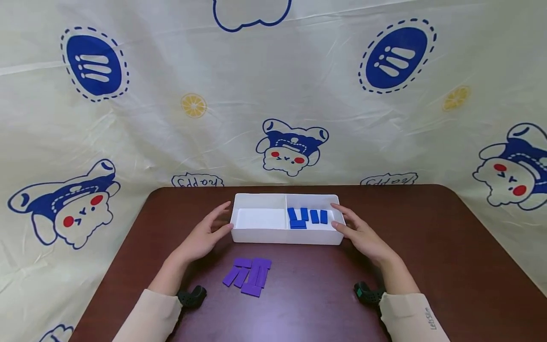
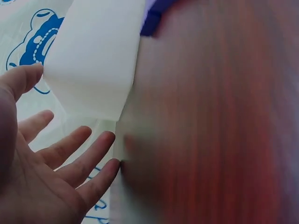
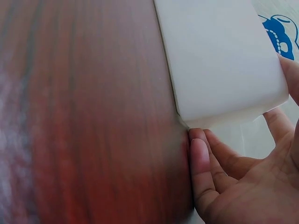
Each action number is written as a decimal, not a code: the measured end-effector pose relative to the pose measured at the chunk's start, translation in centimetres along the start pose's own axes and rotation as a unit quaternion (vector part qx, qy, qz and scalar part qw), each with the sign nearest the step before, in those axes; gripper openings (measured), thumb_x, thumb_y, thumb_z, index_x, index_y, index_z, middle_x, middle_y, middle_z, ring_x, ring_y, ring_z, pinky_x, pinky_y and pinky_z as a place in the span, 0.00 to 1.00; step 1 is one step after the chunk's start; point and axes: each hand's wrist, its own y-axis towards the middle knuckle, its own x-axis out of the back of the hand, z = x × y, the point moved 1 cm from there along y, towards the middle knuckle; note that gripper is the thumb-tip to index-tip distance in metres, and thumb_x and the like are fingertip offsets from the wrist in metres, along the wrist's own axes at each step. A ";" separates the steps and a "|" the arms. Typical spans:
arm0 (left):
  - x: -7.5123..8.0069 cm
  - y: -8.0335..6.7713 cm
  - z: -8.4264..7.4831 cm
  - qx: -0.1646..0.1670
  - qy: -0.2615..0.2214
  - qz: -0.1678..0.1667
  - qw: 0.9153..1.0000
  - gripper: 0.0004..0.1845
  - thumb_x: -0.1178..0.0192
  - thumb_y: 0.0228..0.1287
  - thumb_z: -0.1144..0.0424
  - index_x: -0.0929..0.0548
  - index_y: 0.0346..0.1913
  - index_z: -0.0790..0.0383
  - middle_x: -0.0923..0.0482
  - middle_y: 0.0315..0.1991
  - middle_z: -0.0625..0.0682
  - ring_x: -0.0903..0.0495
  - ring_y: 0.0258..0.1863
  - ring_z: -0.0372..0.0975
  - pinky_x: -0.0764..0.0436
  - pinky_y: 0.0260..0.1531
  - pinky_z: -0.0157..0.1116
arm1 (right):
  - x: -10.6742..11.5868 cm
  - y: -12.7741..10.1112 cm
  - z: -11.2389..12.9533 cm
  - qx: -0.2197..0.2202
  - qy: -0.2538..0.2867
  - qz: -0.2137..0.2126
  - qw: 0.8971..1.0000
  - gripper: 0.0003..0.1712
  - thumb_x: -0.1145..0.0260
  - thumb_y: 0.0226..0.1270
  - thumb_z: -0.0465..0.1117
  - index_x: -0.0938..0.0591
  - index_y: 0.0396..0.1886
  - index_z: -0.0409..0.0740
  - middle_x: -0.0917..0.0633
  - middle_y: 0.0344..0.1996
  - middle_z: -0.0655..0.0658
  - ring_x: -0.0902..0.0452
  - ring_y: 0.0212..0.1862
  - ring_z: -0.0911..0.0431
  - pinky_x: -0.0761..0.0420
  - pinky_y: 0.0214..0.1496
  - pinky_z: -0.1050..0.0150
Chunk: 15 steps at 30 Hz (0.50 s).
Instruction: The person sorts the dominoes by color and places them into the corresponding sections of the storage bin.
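Tray (image 1: 260,235) sits mid-table (image 1: 427,237), long axis left-right, between both hands. Left hand (image 1: 204,237) at left end, fingers straight, spread, just beside wall. Right hand (image 1: 363,236) at right end, fingers straight, touching wall. Both equally near. Blue tiles (image 1: 306,216) in right compartment; purple tiles (image 1: 249,275) near front.

Brown table (image 1: 427,247), cartoon-print cloth backdrop (image 1: 273,85)

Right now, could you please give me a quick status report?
Left hand and right hand open, flanking white box. Blue tiles in right compartment. Purple tiles loose in front.
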 end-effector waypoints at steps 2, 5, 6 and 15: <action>0.5 -0.8 0.1 0.012 0.023 -0.008 1.000 0.34 0.39 0.76 0.53 0.37 0.79 0.55 0.33 0.75 0.62 0.23 0.67 0.57 0.24 0.64 0.57 | -0.3 0.1 0.0 0.000 0.003 0.002 1.000 0.39 0.40 0.79 0.57 0.42 0.83 0.66 0.36 0.76 0.33 0.37 0.73 0.37 0.38 0.73 0.29; 1.0 -1.7 0.0 0.023 0.064 -0.009 0.998 0.26 0.34 0.73 0.52 0.26 0.67 0.58 0.23 0.64 0.58 0.18 0.58 0.50 0.18 0.53 0.46 | -0.4 0.1 0.0 -0.006 0.004 0.004 1.000 0.39 0.40 0.79 0.57 0.43 0.83 0.66 0.37 0.77 0.32 0.39 0.74 0.36 0.39 0.73 0.28; 1.0 -2.0 -0.1 0.024 0.079 -0.006 0.997 0.22 0.33 0.71 0.52 0.24 0.61 0.58 0.20 0.58 0.56 0.17 0.54 0.47 0.18 0.49 0.42 | -0.4 0.1 0.0 -0.008 0.002 0.004 1.000 0.39 0.40 0.79 0.57 0.44 0.83 0.66 0.38 0.77 0.32 0.39 0.74 0.35 0.40 0.73 0.27; 1.0 -4.2 -2.4 -0.068 0.203 0.096 0.972 0.10 0.26 0.63 0.56 0.16 0.43 0.50 0.18 0.41 0.41 0.19 0.43 0.34 0.19 0.47 0.37 | -0.1 0.3 -0.1 -0.009 0.010 0.007 1.000 0.40 0.40 0.79 0.57 0.45 0.84 0.67 0.40 0.78 0.32 0.43 0.76 0.34 0.44 0.72 0.24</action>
